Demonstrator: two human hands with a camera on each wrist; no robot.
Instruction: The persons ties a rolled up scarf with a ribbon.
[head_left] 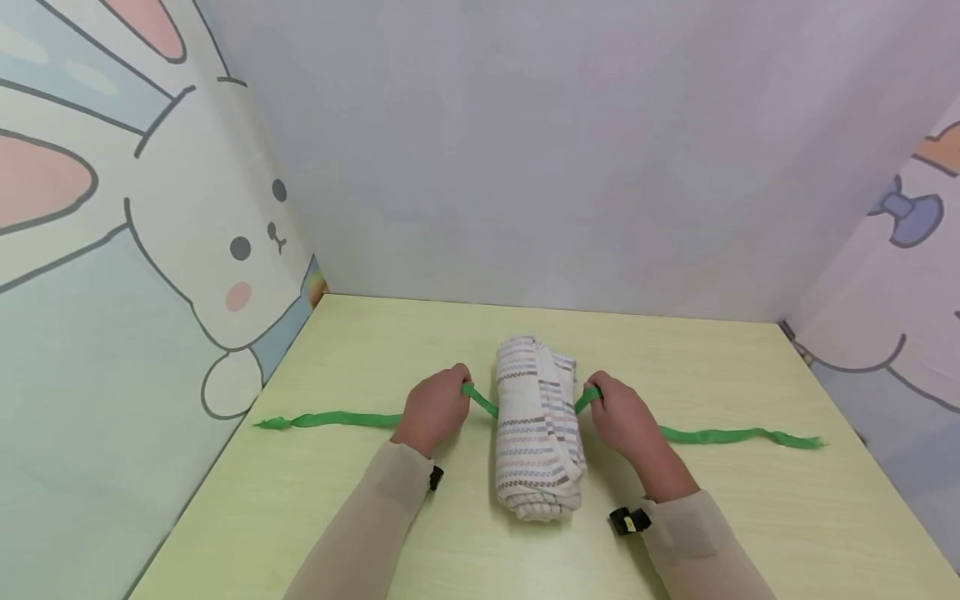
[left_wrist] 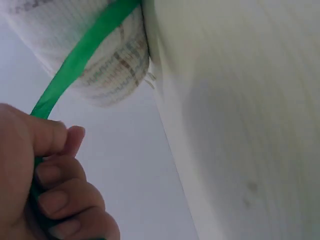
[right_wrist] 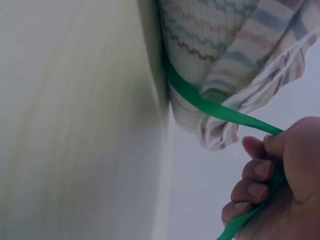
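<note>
A rolled striped towel (head_left: 528, 429) lies lengthwise on the table between the two hands. A green ribbon (head_left: 341, 418) runs beneath it and comes out on both sides. My left hand (head_left: 438, 406) grips the ribbon left of the roll, fingers curled round it, as the left wrist view shows with the ribbon (left_wrist: 75, 60) slanting up to the towel (left_wrist: 115, 65). On the other side, my right hand (head_left: 621, 414) holds the ribbon (right_wrist: 215, 107) in curled fingers, close to the towel (right_wrist: 200, 45). Both ribbon ends trail outward on the table.
The pale wooden table (head_left: 420, 333) meets a plain light wall (head_left: 525, 167) at its back edge. A wall panel with a cartoon rabbit (head_left: 202, 217) stands at the left, another cartoon panel (head_left: 885, 317) at the right. Black straps show at both cuffs.
</note>
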